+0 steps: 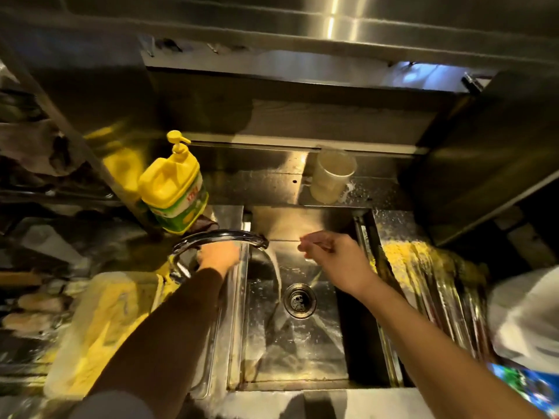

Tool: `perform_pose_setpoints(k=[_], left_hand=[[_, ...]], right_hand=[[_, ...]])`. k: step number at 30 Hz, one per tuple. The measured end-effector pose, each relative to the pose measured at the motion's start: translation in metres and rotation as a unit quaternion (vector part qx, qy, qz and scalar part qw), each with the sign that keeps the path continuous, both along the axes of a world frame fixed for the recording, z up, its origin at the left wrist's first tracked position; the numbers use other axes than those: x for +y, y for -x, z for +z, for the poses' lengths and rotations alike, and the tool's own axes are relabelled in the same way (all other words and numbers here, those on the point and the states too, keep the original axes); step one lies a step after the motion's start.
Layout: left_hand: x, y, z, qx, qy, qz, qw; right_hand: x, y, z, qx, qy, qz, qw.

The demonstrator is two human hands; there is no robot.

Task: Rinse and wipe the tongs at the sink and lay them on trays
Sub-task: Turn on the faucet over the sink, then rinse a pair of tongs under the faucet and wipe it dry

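Several metal tongs lie side by side on a tray with a yellow cloth, right of the steel sink. A thin stream of water runs from the curved faucet into the basin near the drain. My left hand is at the sink's left rim, right behind the faucet spout; its fingers are hidden, so its hold is unclear. My right hand hovers over the basin with loosely curled, spread fingers and nothing in it. Neither hand touches the tongs.
A yellow pump bottle of dish soap stands behind the faucet. A clear plastic jug sits on the back ledge. A tray with a yellow cloth lies left of the sink. Something white is at the far right.
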State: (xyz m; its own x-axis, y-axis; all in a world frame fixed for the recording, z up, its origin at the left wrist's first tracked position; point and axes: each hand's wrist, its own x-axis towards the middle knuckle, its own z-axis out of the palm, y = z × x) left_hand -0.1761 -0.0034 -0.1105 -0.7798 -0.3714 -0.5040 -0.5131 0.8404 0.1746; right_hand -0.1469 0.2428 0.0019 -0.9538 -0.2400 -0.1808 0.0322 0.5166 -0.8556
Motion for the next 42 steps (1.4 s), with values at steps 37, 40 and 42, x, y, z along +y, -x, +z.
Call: perform_pose_setpoints(k=[37,40,42], left_hand=[[0.252,-0.134,0.020,0.094,-0.802,0.250,0.534],[0.279,-0.123,0.026,0.043,-0.831,0.204,0.515],[0.293,-0.117,0.031,0.017,-0.841,0.195,0.504]], right_hand=[[0.237,-0.081,-0.089,-0.017,-0.507,-0.155,0.848],[0.249,-0.082,-0.097,-0.075,-0.561,-0.078,0.821],[0.252,-0.081,-0.101,-0.099,-0.549,-0.057,0.828]])
